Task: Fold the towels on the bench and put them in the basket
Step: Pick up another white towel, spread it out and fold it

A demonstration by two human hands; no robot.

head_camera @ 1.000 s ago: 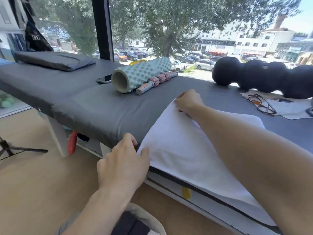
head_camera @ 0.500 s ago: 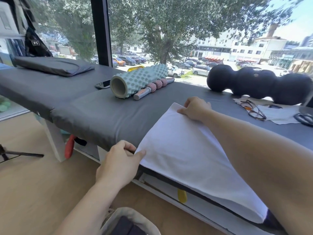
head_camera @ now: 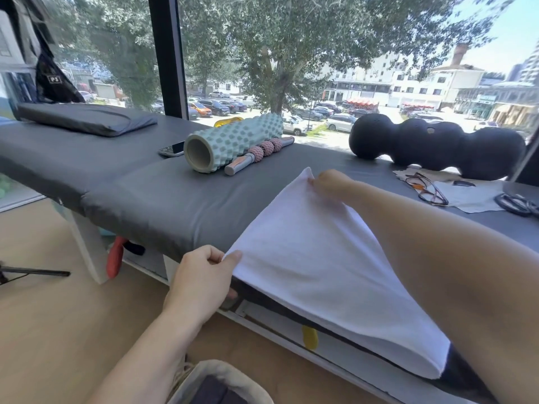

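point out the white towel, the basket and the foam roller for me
white towel (head_camera: 320, 266): head view, middle of the lifted cloth
basket (head_camera: 230, 371): head view, pale rim at the bottom edge
foam roller (head_camera: 239, 138): head view, bumpy teal side

A teal foam roller (head_camera: 233, 142) lies at center frame with a pink-beaded massage stick (head_camera: 258, 154) touching its right side and a phone (head_camera: 172, 149) at its left. A black peanut roller (head_camera: 437, 147) sits upper right, above eyeglasses (head_camera: 427, 191) and scissors (head_camera: 514, 204). A gray pillow (head_camera: 84, 119) rests upper left.
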